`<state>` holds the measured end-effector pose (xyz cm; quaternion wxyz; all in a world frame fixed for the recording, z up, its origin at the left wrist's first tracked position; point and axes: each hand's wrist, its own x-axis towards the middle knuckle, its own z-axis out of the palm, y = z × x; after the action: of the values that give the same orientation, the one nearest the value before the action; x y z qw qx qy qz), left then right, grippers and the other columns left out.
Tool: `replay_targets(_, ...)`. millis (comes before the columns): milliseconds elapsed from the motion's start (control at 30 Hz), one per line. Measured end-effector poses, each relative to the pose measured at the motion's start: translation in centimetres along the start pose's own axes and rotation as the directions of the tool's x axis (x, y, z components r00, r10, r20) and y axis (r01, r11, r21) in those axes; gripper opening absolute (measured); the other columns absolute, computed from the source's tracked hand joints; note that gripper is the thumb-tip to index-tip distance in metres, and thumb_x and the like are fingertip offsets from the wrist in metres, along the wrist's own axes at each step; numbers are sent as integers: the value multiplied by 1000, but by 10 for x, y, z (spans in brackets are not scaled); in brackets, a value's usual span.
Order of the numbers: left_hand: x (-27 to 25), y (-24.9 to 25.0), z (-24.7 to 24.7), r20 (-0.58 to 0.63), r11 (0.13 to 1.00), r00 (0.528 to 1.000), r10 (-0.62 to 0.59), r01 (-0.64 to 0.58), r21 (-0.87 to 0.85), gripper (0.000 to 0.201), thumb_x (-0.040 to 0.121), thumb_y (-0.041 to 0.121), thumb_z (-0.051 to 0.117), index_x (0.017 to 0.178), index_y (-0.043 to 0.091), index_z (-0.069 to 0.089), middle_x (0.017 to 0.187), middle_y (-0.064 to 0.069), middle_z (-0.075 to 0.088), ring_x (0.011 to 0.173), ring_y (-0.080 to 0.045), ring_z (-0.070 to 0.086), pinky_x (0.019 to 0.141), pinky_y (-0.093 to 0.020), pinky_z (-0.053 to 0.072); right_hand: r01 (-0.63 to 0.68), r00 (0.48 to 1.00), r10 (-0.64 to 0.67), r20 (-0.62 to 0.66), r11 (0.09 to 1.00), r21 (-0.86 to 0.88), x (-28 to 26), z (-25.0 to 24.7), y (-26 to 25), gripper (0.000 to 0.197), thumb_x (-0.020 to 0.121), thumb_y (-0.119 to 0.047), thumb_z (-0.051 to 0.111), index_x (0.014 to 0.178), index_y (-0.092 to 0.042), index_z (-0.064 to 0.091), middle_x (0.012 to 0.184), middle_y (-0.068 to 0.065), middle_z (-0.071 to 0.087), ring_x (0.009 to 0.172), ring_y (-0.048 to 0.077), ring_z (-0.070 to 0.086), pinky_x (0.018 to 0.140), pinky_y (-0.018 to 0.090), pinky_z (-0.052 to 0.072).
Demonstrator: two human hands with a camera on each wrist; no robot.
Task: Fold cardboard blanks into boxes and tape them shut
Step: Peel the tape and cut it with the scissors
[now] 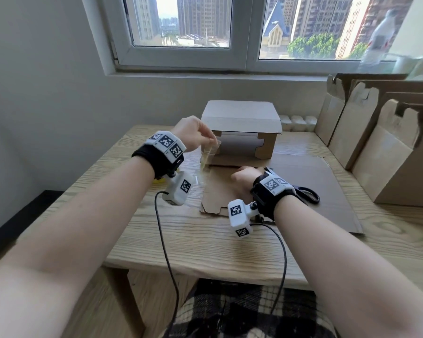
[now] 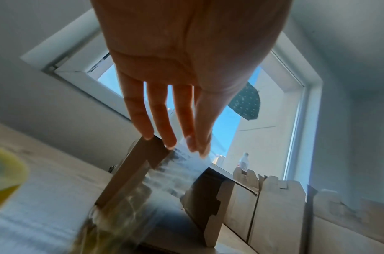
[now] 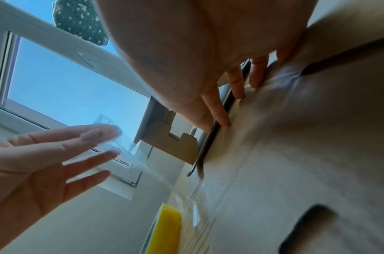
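Setting: a pale wood worktop [image 1: 193, 242] under a window [image 1: 188, 28], city towers outside.
Flat blank: a cardboard blank [image 1: 220, 191] lies at the worktop's centre on a larger cardboard sheet [image 1: 327, 203] that runs off toward 3 o'clock.
Formed box: a folded box [image 1: 241, 130] stands at 12 o'clock from the blank, its open side facing the person, flaps not closed.
Spare stock: more folded blanks [image 1: 376, 147] lean upright at 2 o'clock along the worktop's right edge.
Left hand: the left hand [image 1: 193, 135] is raised at 11 o'clock from the blank, thumb and forefinger pinching the top end of a clear tape strip [image 1: 206, 154]; the other fingers [image 2: 162, 123] stay nearly straight.
Tape strip: it hangs stretched from the pinch down to the blank's left edge, where its lower end seems stuck, though the blur makes that uncertain.
Right hand: the right hand [image 1: 244, 176] presses down on the blank, fingers [image 3: 219, 110] straight along a cardboard edge, gripping nothing.
Tools: a yellow tape roll [image 3: 167, 228] sits at 9 o'clock under the left wrist; scissors [image 1: 305, 193] lie at 3 o'clock, just behind the right wrist.
Step in hand: probably taping a seam of the flat blank, with a cut length ready to lay.
Next move: likely lower the strip flat across the seam, kept taut and square, while the right hand pins the cardboard, then smooth it down.
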<state>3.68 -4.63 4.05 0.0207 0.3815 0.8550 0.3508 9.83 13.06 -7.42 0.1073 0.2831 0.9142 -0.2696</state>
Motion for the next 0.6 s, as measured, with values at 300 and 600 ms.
replay_targets(300, -5, 68, -18, 95, 974, 982, 162, -175, 144, 15, 91, 11, 63, 90, 19, 75, 83, 3, 74, 83, -19, 72, 84, -31, 57, 62, 998, -54, -32, 869, 491, -64, -39, -6, 60, 105, -48, 34, 144, -5, 46, 151, 13, 42, 137, 31, 41, 111, 39, 31)
replay_targets(600, -2, 82, -13, -152, 993, 988, 35, -52, -109, 16, 94, 5, 60, 83, 12, 70, 82, -8, 71, 72, -20, 73, 74, -38, 62, 475, 851, -145, -505, 623, 621, -91, -52, -4, 9, 92, -16, 58, 91, -24, 61, 98, 4, 68, 86, 21, 70, 75, 34, 53)
